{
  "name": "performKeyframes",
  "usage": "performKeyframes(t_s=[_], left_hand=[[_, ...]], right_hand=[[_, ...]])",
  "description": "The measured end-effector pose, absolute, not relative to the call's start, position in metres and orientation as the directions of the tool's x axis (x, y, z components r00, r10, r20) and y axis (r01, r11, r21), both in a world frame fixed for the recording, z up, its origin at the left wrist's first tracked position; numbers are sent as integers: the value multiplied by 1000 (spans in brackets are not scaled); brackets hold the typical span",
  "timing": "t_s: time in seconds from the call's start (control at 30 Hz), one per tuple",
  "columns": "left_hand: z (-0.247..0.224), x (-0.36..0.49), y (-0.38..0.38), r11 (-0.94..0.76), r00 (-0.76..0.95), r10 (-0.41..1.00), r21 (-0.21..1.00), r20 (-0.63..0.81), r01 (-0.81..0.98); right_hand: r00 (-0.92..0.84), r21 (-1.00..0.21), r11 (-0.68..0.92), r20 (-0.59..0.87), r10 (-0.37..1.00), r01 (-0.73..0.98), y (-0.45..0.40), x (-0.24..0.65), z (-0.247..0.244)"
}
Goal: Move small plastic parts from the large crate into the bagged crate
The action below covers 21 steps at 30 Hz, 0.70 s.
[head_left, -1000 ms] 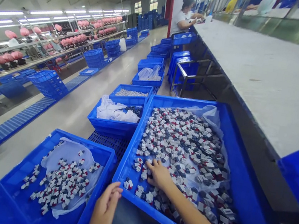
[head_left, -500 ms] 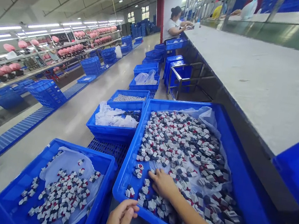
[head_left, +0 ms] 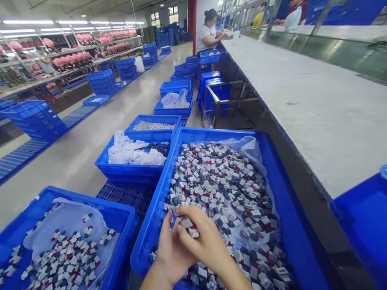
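Note:
Over the near end of a large blue crate (head_left: 147, 226), my two hands meet. My right hand (head_left: 202, 238) is closed round a small white, grey and red block (head_left: 189, 225), which shows between its fingers. My left hand (head_left: 175, 256) is cupped palm-up just beneath it, fingers apart and pointing upward, partly covered by the right one. Many similar small blocks (head_left: 210, 177) lie loose in the crate on a clear plastic liner (head_left: 250, 147). Whether more pieces lie between the hands is hidden.
A second blue crate (head_left: 128, 225) with similar blocks stands at lower left. Further crates (head_left: 129, 174) line the floor ahead. A long white-topped table (head_left: 332, 114) runs along the right, with a blue bin (head_left: 370, 219) beside it. A person (head_left: 208, 33) sits at its far end.
My right hand has lifted from the blocks in the crate, now with a block in its fingers. My left hand has risen from the crate's rim to meet it. The view has shifted slightly right.

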<state>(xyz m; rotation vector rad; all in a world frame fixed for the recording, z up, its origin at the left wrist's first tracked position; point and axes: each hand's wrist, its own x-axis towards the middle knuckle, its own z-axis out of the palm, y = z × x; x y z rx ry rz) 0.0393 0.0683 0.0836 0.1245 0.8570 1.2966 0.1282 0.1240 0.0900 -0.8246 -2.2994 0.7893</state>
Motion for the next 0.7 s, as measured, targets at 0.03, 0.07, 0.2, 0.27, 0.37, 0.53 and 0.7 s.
performKeyframes(t_s=[0.03, 0.07, 0.2, 0.27, 0.37, 0.53, 0.7], left_hand=[[87, 41, 75, 283, 32, 894, 508, -447, -813], [89, 41, 79, 242, 32, 914, 480, -405, -844], [96, 39, 82, 82, -21, 956, 332, -294, -940], [96, 41, 79, 66, -35, 940, 283, -339, -957], [94, 52, 76, 55, -33, 893, 180, -450, -982], [97, 72, 73, -52, -68, 789, 45, -611, -998], [110, 69, 72, -128, -89, 754, -13, -651, -992]], right_hand=[[-668, -660, 657, 306, 678, 364, 119, 129, 98], [-688, -630, 683, 309, 657, 370, 115, 130, 103], [-725, -449, 793, 366, 583, 411, 106, 135, 108], [-712, -387, 816, 410, 570, 430, 102, 136, 103], [-583, -452, 779, 519, 625, 433, 94, 132, 92], [-78, -813, 503, 504, 860, 294, 77, 129, 77], [-120, -800, 543, 531, 839, 256, 72, 146, 80]])
